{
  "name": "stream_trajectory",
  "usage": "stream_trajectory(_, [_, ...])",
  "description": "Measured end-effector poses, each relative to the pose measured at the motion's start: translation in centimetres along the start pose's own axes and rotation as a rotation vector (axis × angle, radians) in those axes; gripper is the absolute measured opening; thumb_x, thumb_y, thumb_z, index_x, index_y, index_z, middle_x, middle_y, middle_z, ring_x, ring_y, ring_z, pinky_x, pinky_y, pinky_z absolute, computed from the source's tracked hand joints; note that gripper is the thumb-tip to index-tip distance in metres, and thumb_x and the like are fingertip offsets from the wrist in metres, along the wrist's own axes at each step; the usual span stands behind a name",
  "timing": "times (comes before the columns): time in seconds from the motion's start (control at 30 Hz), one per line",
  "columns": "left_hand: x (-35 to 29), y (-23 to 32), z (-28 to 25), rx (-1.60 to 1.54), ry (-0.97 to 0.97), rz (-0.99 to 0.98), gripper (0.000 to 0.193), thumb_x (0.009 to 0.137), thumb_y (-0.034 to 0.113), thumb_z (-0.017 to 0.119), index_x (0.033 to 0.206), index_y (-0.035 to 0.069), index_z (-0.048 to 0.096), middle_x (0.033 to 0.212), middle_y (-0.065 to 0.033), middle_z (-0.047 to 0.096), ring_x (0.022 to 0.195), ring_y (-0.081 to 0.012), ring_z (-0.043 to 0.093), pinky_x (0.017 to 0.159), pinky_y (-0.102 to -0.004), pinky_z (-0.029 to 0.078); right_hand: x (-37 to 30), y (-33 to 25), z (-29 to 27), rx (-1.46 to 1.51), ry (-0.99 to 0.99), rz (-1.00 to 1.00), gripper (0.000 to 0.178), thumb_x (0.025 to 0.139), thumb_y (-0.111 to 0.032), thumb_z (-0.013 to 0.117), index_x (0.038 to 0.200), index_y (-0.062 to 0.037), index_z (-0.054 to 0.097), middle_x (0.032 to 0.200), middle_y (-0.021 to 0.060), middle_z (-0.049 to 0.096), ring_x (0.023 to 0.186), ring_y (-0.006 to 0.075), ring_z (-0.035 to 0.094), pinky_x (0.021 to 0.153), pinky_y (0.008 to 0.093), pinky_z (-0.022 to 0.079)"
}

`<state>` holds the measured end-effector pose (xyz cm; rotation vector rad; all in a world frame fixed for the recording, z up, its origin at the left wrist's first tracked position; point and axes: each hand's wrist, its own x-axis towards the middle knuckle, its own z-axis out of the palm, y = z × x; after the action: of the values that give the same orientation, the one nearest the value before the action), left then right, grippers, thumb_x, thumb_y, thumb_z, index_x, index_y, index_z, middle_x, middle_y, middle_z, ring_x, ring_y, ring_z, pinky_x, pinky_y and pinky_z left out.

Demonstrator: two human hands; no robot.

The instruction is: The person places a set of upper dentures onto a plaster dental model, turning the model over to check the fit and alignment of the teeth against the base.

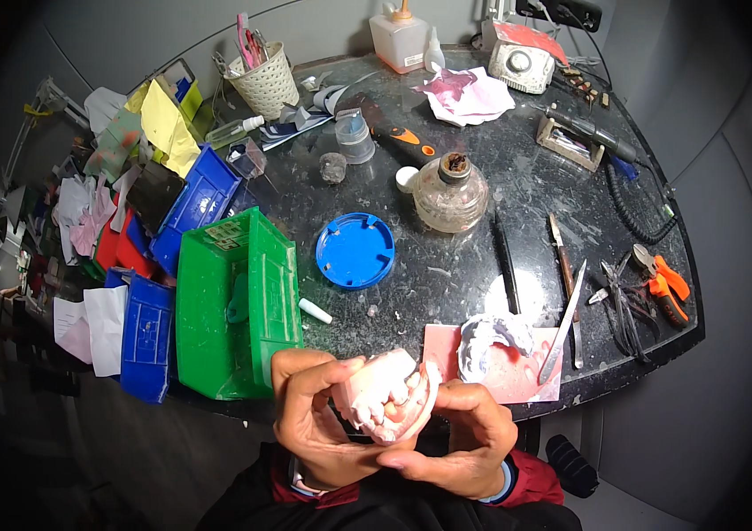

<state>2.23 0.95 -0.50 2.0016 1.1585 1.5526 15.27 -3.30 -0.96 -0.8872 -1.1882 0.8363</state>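
Close in front of me, both hands grip a pale pinkish plaster dental cast with a row of teeth showing. My left hand is closed round its left side, thumb and fingers on the block. On the other side, my right hand pinches the curved rim. Whether the cast is one piece or two halves, I cannot tell. Just beyond my right hand, a whitish-lilac horseshoe-shaped dental impression lies on a pink sheet. A metal spatula rests across that sheet's right edge.
A green bin stands at the left, blue bins beyond it. A blue round lid lies mid-table near a glass burner. Dark-handled tools and orange-handled pliers lie right. A handpiece rests on a stand.
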Motion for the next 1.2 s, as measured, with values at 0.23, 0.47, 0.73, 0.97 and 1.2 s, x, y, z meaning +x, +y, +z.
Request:
stream_trajectory(0.23, [0.1, 0.9, 0.5, 0.165, 0.222, 0.117, 0.053, 0.053, 0.038, 0.083, 0.090, 0.009, 0.059, 0.083, -0.0034, 0.045, 0.076, -0.0170, 0.049, 0.068, -0.0315, 0.051, 0.0, 0.6, 0.7, 0.109, 0.005, 0.037, 0.051, 0.064, -0.007, 0.079, 0.105, 0.0104, 0.055, 0.089, 0.0165, 0.063, 0.079, 0.0171, 0.063, 0.067, 0.0260, 0.052])
stream_trajectory(0.47, [0.7, 0.9, -0.3, 0.118, 0.100, 0.220, 0.050, 0.049, 0.031, 0.085, 0.090, 0.015, 0.061, 0.088, -0.0019, 0.045, 0.082, -0.0179, 0.048, 0.071, -0.0320, 0.050, 0.1, 0.5, -0.2, 0.049, -0.021, -0.001, 0.043, 0.067, -0.003, 0.075, 0.103, 0.0097, 0.056, 0.090, 0.0164, 0.063, 0.078, 0.0183, 0.063, 0.067, 0.0262, 0.051])
stream_trajectory(0.73, [1.5, 1.0, -2.1, -0.287, -0.325, 0.066, 0.047, 0.065, 0.027, 0.076, 0.105, 0.016, 0.055, 0.122, -0.0314, 0.044, 0.110, -0.0395, 0.050, 0.095, -0.0514, 0.032, 0.4, 0.3, -1.7, -0.040, -0.048, -0.042, 0.039, 0.070, -0.003, 0.073, 0.103, 0.0089, 0.056, 0.087, 0.0162, 0.063, 0.076, 0.0173, 0.062, 0.064, 0.0255, 0.050])
stream_trajectory(0.97, [0.8, 0.9, -1.5, -0.278, -0.331, 0.034, 0.039, 0.075, 0.037, 0.066, 0.105, 0.018, 0.051, 0.115, -0.0272, 0.048, 0.099, -0.0330, 0.053, 0.093, -0.0530, 0.033, 0.1, 0.9, -1.9, 0.124, -0.126, 0.076, 0.040, 0.074, -0.002, 0.069, 0.108, 0.0100, 0.053, 0.096, 0.0174, 0.060, 0.082, 0.0191, 0.062, 0.070, 0.0268, 0.053])
stream_trajectory(1.2, [0.7, 0.8, -0.9, -0.339, 0.064, -0.078, 0.051, 0.089, 0.042, 0.047, 0.123, 0.010, 0.028, 0.123, -0.0290, 0.036, 0.105, -0.0308, 0.047, 0.092, -0.0405, 0.037, -0.2, 0.6, -2.7, 0.469, -0.129, 0.262, 0.043, 0.082, -0.004, 0.060, 0.119, 0.0097, 0.044, 0.105, 0.0178, 0.057, 0.096, 0.0217, 0.058, 0.083, 0.0316, 0.050])
